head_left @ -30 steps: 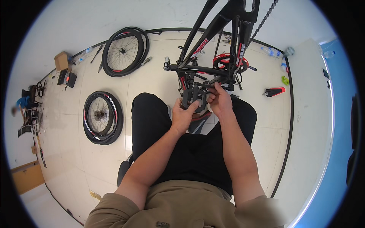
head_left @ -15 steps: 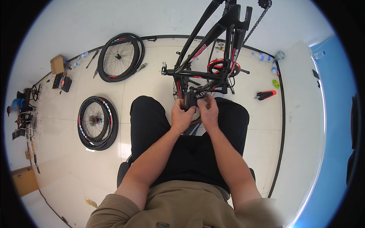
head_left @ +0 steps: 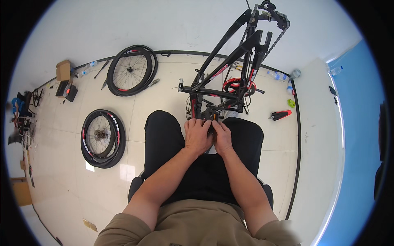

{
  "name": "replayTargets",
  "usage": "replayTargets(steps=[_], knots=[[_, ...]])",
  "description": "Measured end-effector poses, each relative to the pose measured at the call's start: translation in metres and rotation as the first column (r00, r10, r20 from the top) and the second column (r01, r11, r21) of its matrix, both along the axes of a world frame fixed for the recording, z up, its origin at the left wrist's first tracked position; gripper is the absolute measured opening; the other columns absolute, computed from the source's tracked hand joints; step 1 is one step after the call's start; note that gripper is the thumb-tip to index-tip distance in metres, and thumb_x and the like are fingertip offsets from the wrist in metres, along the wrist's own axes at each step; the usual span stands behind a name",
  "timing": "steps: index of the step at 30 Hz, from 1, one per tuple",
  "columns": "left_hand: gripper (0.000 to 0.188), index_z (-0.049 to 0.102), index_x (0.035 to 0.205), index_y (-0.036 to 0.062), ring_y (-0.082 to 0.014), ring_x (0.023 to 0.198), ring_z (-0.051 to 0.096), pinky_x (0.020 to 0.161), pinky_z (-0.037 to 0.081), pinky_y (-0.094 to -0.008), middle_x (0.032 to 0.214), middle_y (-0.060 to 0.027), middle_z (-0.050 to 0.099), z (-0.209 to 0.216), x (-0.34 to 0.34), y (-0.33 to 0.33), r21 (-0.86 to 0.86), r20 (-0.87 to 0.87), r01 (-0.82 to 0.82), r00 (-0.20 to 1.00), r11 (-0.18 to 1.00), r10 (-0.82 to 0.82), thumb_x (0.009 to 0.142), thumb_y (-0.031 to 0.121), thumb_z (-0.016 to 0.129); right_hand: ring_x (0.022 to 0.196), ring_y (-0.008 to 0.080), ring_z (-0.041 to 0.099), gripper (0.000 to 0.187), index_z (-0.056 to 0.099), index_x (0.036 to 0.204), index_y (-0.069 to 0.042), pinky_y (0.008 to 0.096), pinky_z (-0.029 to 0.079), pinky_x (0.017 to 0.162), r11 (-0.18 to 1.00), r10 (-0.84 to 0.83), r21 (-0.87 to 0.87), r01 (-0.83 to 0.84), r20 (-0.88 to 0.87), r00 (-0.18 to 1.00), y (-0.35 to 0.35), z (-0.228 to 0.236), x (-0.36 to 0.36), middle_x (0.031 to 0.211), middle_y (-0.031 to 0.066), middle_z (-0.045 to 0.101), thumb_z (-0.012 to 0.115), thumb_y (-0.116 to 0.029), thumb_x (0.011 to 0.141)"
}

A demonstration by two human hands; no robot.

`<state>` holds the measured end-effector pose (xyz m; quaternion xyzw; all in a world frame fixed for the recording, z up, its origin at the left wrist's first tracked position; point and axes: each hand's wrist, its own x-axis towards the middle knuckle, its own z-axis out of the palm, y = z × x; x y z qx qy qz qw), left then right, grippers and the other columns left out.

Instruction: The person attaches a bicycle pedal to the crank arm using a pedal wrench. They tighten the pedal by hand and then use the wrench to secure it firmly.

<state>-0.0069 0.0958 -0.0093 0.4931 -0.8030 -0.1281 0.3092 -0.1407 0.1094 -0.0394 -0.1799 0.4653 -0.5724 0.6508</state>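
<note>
Between my knees, the black pedal (head_left: 209, 116) with an orange reflector sits at the end of a crank arm on the black and red bicycle frame (head_left: 230, 65). My left hand (head_left: 198, 135) is closed on the pedal from the left, its fingers laid over the near side. From the right, my right hand (head_left: 222, 136) grips the same pedal with thumb and fingers. The fingertips of both hands partly hide its lower part. Beyond it are the red chainring (head_left: 234, 87) and, at the frame's upper end, the chain and rear derailleur (head_left: 279, 18).
To the left lie a wheel with a cassette (head_left: 102, 138) and, farther off, another wheel with tyres (head_left: 132, 69). A black and red saddle (head_left: 280, 115) lies right, near plastic bottles (head_left: 277, 75). An open cardboard box (head_left: 63, 70) stands by the wall. A person (head_left: 17, 107) is at far left.
My view has tilted, so the frame's upper end shows more. My left hand has turned over, its fingers now lying across the pedal, and the orange reflector faces up more plainly.
</note>
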Motion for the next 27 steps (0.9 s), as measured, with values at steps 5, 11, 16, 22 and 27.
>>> replayTargets(steps=[5,11,16,22,27], knots=[[0.051,0.066,0.119,0.0126,-0.0353,0.106,0.05,0.097,0.035,-0.0512,0.106,-0.0117,0.058,0.004,0.002,0.002,-0.046,0.047,0.014,0.999,0.999,-0.011,0.069,0.02,0.074,0.086,0.0127,0.061,0.021,0.066,0.111,-0.006,0.0275,0.051,0.071,1.0,-0.013,-0.013,0.014,0.051,0.999,0.001,0.012,0.008,0.1,0.0021,0.066,0.066,-0.022,0.097],[0.061,0.061,0.128,0.0118,-0.0416,0.12,0.046,0.104,0.032,-0.0531,0.119,-0.0172,0.057,-0.001,0.003,0.01,0.008,-0.037,-0.015,0.999,1.0,0.016,0.069,0.014,0.073,0.106,0.0222,0.064,0.024,0.061,0.119,0.001,0.0357,0.051,0.095,1.0,-0.003,0.006,0.002,0.183,0.983,-0.001,0.01,0.005,0.115,0.0109,0.066,0.056,-0.014,0.101],[0.062,0.048,0.141,0.0032,-0.0339,0.117,0.054,0.105,0.037,-0.0461,0.123,-0.0174,0.058,-0.009,0.001,0.006,0.275,-0.47,-0.173,0.834,0.946,0.289,0.084,0.016,0.072,0.108,0.0291,0.063,0.029,0.06,0.121,-0.001,0.0428,0.052,0.096,0.999,0.0,0.035,-0.017,0.425,0.905,-0.006,0.002,0.006,0.117,0.0138,0.067,0.05,-0.02,0.102],[0.072,0.043,0.145,0.0067,-0.0252,0.114,0.06,0.107,0.042,-0.0401,0.125,-0.0128,0.061,-0.018,0.017,-0.017,0.697,-0.641,0.608,0.291,0.38,0.71,0.102,0.064,0.036,0.11,0.0299,0.061,0.03,0.058,0.123,0.0,0.0461,0.05,0.101,0.998,0.027,0.016,-0.054,0.693,0.72,-0.007,0.005,0.007,0.121,0.016,0.064,0.046,-0.021,0.104],[0.068,0.038,0.15,0.004,-0.0233,0.128,0.051,0.109,0.04,-0.0386,0.142,-0.0119,0.052,0.012,0.004,-0.046,0.61,-0.757,0.66,0.322,0.439,0.568,0.106,0.056,0.036,0.107,0.0295,0.061,0.032,0.054,0.128,-0.003,0.0462,0.051,0.099,0.998,-0.032,0.056,-0.018,0.771,0.636,-0.003,0.003,0.008,0.12,0.0156,0.062,0.044,-0.023,0.106]])
